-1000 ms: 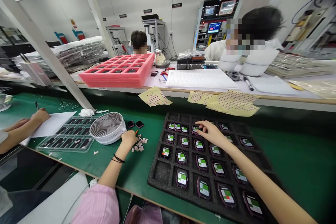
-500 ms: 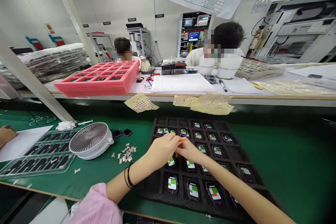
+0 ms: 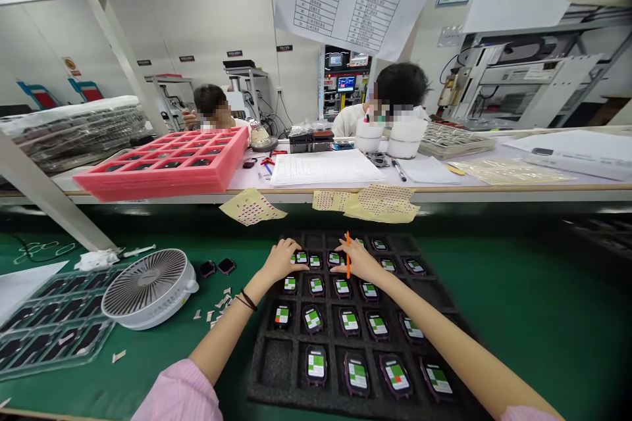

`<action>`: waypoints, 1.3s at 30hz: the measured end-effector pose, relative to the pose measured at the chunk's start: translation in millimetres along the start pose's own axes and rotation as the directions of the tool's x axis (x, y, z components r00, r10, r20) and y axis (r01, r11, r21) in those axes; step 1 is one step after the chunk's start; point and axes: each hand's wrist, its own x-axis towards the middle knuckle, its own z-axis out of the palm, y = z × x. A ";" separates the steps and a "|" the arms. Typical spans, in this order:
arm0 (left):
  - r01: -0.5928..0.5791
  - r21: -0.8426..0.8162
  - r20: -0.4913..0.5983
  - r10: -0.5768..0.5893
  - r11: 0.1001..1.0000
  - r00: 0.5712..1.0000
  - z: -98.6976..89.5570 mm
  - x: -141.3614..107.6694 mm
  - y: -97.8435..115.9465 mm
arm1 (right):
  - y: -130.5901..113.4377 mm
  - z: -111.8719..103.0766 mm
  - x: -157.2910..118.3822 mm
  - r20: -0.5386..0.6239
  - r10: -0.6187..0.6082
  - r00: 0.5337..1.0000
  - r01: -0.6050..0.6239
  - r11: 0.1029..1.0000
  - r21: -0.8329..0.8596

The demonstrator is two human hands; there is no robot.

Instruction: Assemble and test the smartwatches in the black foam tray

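A black foam tray (image 3: 274,363) with compartments lies before me, holding several smartwatches (image 3: 316,364) with lit green-and-white screens. At its far left part, my left hand (image 3: 280,262) has thumb and fingers around a smartwatch (image 3: 299,257). Another smartwatch (image 3: 315,260) lies right beside that one. My right hand (image 3: 364,262) keeps a slim orange stick (image 3: 348,255) between its fingers, roughly upright in view. Its thumb and fingertips also reach around a smartwatch (image 3: 334,258) in the tray; whether they touch it I cannot tell.
Left of the tray stand a round fan (image 3: 151,289), two dark watches (image 3: 217,268), scattered small pale pieces (image 3: 220,306) and a clear tray of dark parts (image 3: 59,316). A raised shelf (image 3: 296,196) crosses behind, bearing a pink foam tray (image 3: 162,181) and papers. Two people sit beyond.
My hands were together over the tray with the orange stick; now they are apart, each at smartwatches in the far rows. The stick has turned upright in view. The camera view has shifted.
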 end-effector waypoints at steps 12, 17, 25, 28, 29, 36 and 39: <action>0.022 -0.054 -0.083 -0.027 0.998 0.996 8.1 8.1 -11.6 | -10.2 -3.1 4.3 -0.072 0.047 0.996 -0.040 0.995 0.096; 0.096 -0.077 -0.143 -0.107 0.992 0.984 5.1 6.6 -4.1 | -11.5 -9.7 4.0 -0.144 0.129 0.981 -0.082 0.952 0.294; 0.127 -0.851 0.016 -0.216 0.510 0.976 3.4 17.7 22.8 | -13.7 -22.5 -16.5 0.041 0.326 0.944 -0.135 0.270 0.953; 0.144 -0.943 0.074 -0.233 0.300 0.970 9.0 19.6 38.2 | -17.7 -22.9 -27.0 0.042 0.340 0.940 -0.118 0.207 0.971; 0.167 -0.963 0.115 -0.235 0.213 0.965 11.1 19.0 42.4 | -18.7 -23.0 -29.6 0.047 0.337 0.940 -0.119 0.197 0.973; 0.373 -0.875 0.417 -0.091 -0.309 0.904 15.0 12.7 55.8 | -23.3 -25.3 -35.4 0.056 0.339 0.939 -0.126 0.188 0.974; 0.409 -0.796 0.484 -0.063 -0.446 0.873 14.1 13.1 56.7 | -23.2 -24.2 -35.7 0.057 0.345 0.937 -0.133 0.199 0.971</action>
